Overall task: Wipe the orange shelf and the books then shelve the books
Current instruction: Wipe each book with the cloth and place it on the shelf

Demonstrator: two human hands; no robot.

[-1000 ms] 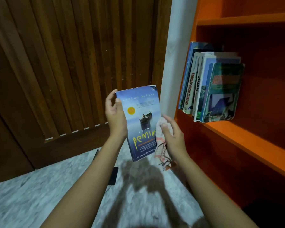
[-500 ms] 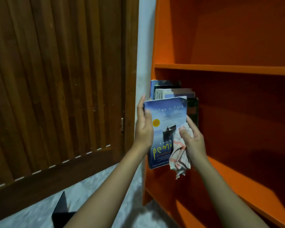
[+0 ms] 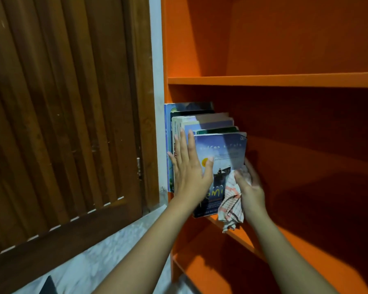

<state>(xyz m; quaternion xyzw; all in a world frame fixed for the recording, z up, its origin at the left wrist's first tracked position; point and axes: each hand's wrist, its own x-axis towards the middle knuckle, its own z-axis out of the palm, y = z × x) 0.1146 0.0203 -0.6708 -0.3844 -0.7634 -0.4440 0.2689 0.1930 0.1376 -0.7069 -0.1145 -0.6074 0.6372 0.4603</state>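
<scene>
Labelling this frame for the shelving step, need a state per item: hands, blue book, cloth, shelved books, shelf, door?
left hand: open, flat against the blue book's cover
right hand: shut on the checked cloth
blue book: upright at the right end of the row, on the shelf edge
checked cloth: bunched, hanging from the hand
shelved books: upright, packed at the left wall
orange shelf: upper board bare
wooden door: shut

Blue book [image 3: 223, 158] cover lettering too blurred to read.
</scene>
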